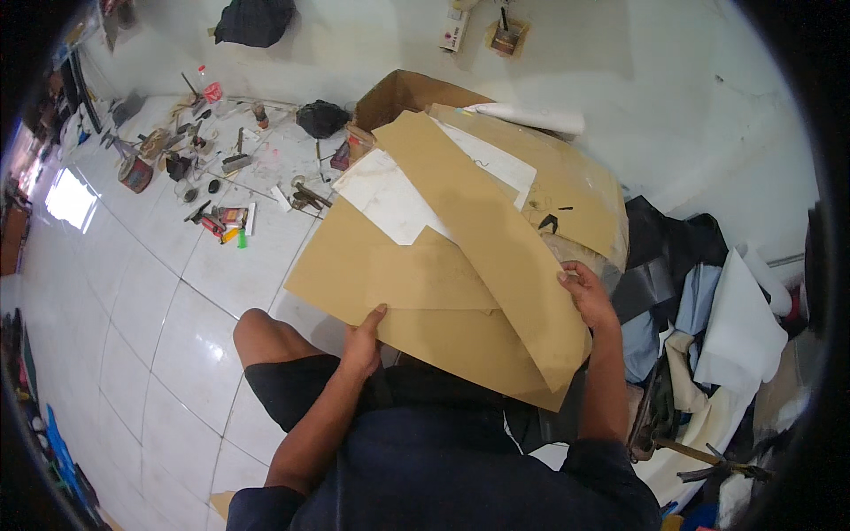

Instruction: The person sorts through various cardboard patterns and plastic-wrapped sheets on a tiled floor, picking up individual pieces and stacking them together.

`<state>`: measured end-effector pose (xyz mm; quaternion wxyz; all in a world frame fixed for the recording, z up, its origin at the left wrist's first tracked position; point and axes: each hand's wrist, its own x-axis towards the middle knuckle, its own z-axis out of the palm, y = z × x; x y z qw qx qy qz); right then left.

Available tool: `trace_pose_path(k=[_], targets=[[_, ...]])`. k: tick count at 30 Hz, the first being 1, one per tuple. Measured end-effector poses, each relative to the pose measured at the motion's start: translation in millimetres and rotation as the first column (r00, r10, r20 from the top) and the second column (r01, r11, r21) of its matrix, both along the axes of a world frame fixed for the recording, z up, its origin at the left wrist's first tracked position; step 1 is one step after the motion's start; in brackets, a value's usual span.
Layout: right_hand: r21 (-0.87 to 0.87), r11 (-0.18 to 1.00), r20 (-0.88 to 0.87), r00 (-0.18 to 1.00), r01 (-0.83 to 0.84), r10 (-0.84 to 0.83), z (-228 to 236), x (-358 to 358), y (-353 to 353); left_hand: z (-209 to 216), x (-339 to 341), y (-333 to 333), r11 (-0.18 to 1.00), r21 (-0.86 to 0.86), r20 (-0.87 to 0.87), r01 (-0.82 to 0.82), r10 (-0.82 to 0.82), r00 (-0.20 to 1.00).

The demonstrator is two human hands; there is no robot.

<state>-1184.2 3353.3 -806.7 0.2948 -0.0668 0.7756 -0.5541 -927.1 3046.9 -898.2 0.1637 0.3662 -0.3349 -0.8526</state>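
Cardboard sheets (pixel 425 274), tan and overlapping, are lying across my lap and resting on an open cardboard box (pixel 398 97) ahead of me. My left hand (pixel 363 341) is gripping the near lower edge, while my right hand (pixel 586 296) is grasping the long angled sheet's right edge, both hands closed on cardboard.

The brown sheets (pixel 425 265) covered the middle, overlapping, with the white sheet (pixel 394 199) between them, so nothing passed beneath without lifting them. Behind them the open box (pixel 398 97) and the roll (pixel 531 117) blocked the way to the wall. To the right, the fabric heap (pixel 699 310) lay crowded against the sheets. To the left, the floor (pixel 150 310) lay bare beside the knee (pixel 257 327), with the tool clutter (pixel 212 177) farther off.
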Motion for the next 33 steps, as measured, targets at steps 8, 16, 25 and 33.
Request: trace_pose_path(k=[8, 16, 25, 33], targets=[[0.299, 0.931, -0.231, 0.932, -0.207, 0.281, -37.5, -5.9, 0.9, 2.3, -1.3, 2.7, 1.0, -0.019, -0.055, -0.002, 0.001, 0.998], [0.499, 0.846, -0.198, 0.927, -0.186, 0.32, -40.9, 22.2, -36.9, -3.2, 4.7, -1.0, 0.997, -0.062, -0.055, 0.045, -0.048, 0.997], [0.498, 0.852, -0.242, 0.917, -0.164, 0.318, -15.6, 66.0, -86.3, -0.9, 41.2, -25.6, 0.983, -0.183, -0.04, -0.033, 0.026, 0.999], [0.207, 0.95, -0.006, 0.97, -0.235, 0.242, -72.4, 49.6, -104.6, 1.9, 58.9, -34.3, 0.973, -0.215, -0.063, -0.082, 0.07, 0.996]])
